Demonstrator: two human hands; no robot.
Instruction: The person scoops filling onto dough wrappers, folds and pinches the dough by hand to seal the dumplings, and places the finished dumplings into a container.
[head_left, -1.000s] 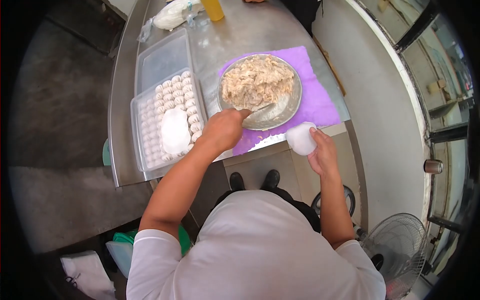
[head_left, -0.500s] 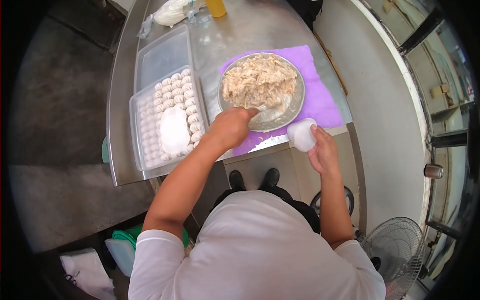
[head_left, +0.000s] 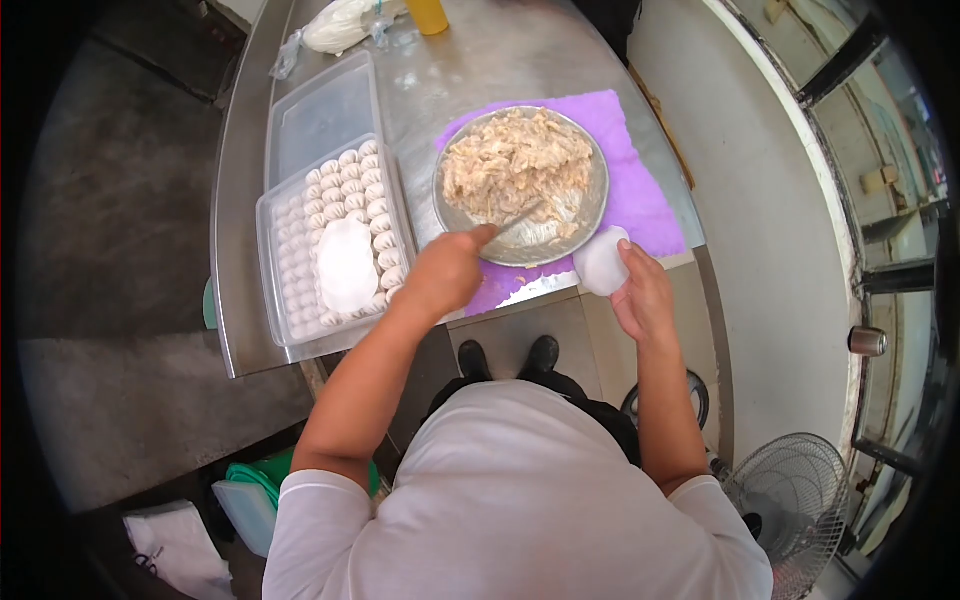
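Bright, soft light; tabletop glare, fisheye bending, black vignetted corners.

Grips a thin utensil (head_left: 522, 214) in the left hand (head_left: 447, 270), reaching into a round metal bowl (head_left: 598, 190) heaped with pale, chunky filling (head_left: 515, 155). Pinches a thin white wrapper (head_left: 600, 264) in the right hand (head_left: 647, 298), just beside the bowl. Has the bowl on a purple cloth (head_left: 632, 150) at the edge of a metal table (head_left: 440, 80). Has a plastic container (head_left: 262, 240) to the left, holding rows of pleated dumplings (head_left: 376, 192) under a flat white piece (head_left: 346, 266). Wears a white shirt (head_left: 520, 490) and dark shoes (head_left: 543, 355).
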